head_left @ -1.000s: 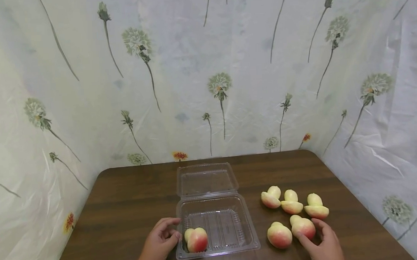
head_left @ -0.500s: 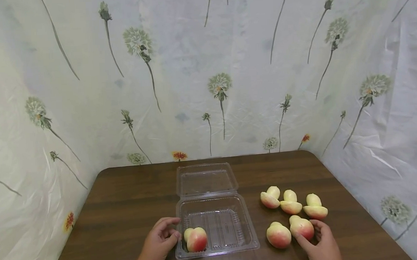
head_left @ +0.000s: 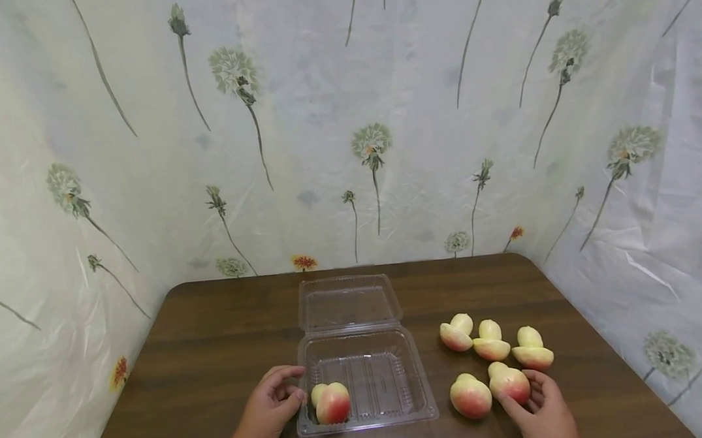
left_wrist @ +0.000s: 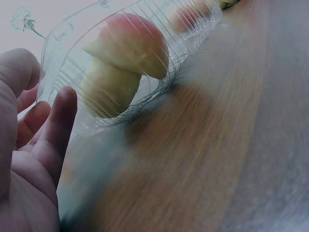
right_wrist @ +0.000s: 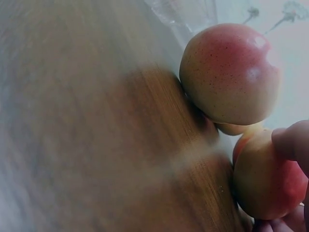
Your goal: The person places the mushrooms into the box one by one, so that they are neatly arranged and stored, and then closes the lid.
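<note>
A mushroom with a red-and-yellow cap (head_left: 333, 403) lies in the near left corner of an unlidded clear plastic clamshell box (head_left: 427, 389). My left hand (head_left: 265, 409) touches the box's left rim with thumb and fingers loosely bent; the left wrist view shows the mushroom (left_wrist: 128, 48) through the ribbed wall. On the right, my right hand (head_left: 544, 410) grips a similar mushroom (head_left: 513, 387) between thumb and fingers, low at the table. Close-up, its cap (right_wrist: 265, 183) is partly covered by the fingers. Another mushroom (head_left: 470, 397) sits just left of it.
Behind the gripped one, three more mushrooms, at left (head_left: 456, 335), middle (head_left: 491, 349) and right (head_left: 532, 355), rest in a row. The box's lid (head_left: 349, 302) lies folded back on the brown wooden table (head_left: 227, 335). A dandelion-print curtain (head_left: 323, 115) hangs around the table.
</note>
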A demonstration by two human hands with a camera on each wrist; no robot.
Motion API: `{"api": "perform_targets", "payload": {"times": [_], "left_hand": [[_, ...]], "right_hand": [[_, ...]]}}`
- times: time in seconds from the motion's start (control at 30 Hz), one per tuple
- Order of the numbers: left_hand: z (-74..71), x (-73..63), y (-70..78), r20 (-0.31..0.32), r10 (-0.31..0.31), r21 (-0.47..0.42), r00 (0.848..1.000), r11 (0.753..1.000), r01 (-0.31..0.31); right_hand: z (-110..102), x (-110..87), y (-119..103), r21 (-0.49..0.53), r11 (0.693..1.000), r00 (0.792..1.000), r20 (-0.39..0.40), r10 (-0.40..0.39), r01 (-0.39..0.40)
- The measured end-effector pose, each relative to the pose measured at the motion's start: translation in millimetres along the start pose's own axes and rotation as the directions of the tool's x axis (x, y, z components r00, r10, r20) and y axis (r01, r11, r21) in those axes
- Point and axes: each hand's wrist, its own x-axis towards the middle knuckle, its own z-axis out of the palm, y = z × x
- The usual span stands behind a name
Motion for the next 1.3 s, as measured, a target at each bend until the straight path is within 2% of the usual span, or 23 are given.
{"api": "perform_targets", "payload": {"times": [0.13, 0.4, 0.57, 0.7, 0.93, 1.3], "left_hand": [[-0.9, 0.2, 2.3, -0.003, 0.006, -0.003, 1.0, 1.0, -0.006], [-2.2, -1.8, 4.2, -0.004, -0.021, -0.013, 1.0, 1.0, 0.021], [-3.4, 0.1, 3.8, 0.0, -0.009, -0.001, 1.0, 1.0, 0.009], [-4.7, 3.3, 3.7, 0.001, 0.003, 0.006, 1.0, 1.0, -0.003], [-5.2, 3.2, 2.9, 0.001, -0.005, 0.027, 1.0, 1.0, 0.005], [-1.9, -0.1, 3.5, 0.007, -0.01, 0.004, 1.0, 1.0, 0.01]], "right_hand": [[1, 0.5, 0, 0.002, 1.0, 1.0, 0.014, 0.011, -0.011], [3, 1.3, 2, 0.007, 1.0, 0.999, 0.041, 0.03, -0.03], [5, 0.1, 2, 0.031, 0.999, 0.999, 0.037, 0.04, -0.041], [8, -3.8, -1, 0.068, 0.997, 0.999, -0.006, 0.041, -0.041], [12, -10.0, -6, 0.129, 0.992, 0.995, -0.096, 0.0, 0.012], [12, -12.5, -19, 0.123, 0.989, 0.989, -0.136, -0.062, 0.079]]}}
